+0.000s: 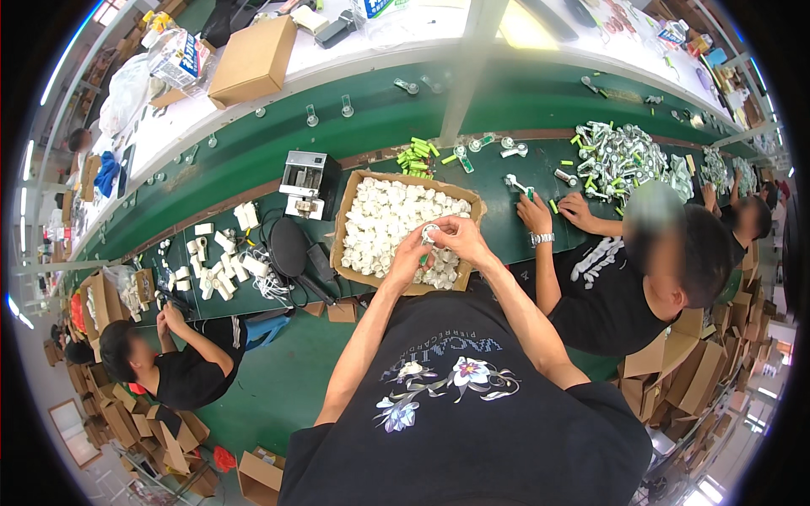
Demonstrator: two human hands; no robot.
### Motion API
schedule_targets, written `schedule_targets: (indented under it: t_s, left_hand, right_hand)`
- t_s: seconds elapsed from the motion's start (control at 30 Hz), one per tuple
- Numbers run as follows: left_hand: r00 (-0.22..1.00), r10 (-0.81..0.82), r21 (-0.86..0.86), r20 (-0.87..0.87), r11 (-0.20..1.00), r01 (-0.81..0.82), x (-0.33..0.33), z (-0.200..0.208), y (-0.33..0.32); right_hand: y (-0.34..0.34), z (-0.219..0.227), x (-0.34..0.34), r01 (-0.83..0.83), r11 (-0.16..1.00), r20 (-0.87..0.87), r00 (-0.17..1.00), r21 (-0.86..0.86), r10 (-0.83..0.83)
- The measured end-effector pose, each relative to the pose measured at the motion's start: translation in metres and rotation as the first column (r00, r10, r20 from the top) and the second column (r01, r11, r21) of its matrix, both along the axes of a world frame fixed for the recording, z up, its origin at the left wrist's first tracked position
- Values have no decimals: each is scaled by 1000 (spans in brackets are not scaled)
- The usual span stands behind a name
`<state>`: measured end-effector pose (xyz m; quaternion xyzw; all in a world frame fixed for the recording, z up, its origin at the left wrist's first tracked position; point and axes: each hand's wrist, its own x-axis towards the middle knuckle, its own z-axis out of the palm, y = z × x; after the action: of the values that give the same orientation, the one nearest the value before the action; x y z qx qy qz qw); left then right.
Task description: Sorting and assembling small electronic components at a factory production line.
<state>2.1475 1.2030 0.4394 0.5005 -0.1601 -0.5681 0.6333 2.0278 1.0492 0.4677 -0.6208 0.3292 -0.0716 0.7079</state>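
Observation:
Above an open cardboard box (479,207) filled with small white plastic parts (384,211), my two hands meet. Between their fingertips is a small device with a round white end (430,233); a bit of green shows lower down, by the left fingers. My left hand (408,256) grips it from the left, fingers curled. My right hand (463,237) pinches the round end from the other side. Much of the device is covered by my fingers, so its full shape is hidden.
Left of the box stand a grey and black bench machine (307,181) and a black round-headed object (288,246). White tubular parts (221,274) lie farther left. Green cylindrical cells (416,158) sit behind the box. At right, a co-worker's hands (537,214) work near a heap of devices (620,156).

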Motion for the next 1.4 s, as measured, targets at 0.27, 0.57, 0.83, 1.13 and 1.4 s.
schedule_targets:
  t_s: [0.27, 0.57, 0.83, 1.13, 1.4]
  left_hand:
    - [977, -24, 160, 212, 987, -10, -10, 2, -1]
    - [927, 14, 249, 374, 962, -115, -19, -9, -8]
    - [859, -23, 174, 511, 982, -77, -17, -19, -26]
    - [901, 66, 139, 428, 981, -138, -2, -3, -30]
    - [872, -23, 344, 490, 924, -169, -11, -8, -7]
  right_hand:
    - [25, -4, -6, -94, 993, -1, 996, -69, 95]
    - [34, -20, -12, -20, 964, 7, 1000, -267, 23]
    - [-16, -28, -12, -113, 993, 89, 990, 44, 109]
    - [-277, -50, -12, 614, 548, 404, 372, 569, -836]
    - [-384, -106, -81, -78, 559, -494, 580, -825, -648]
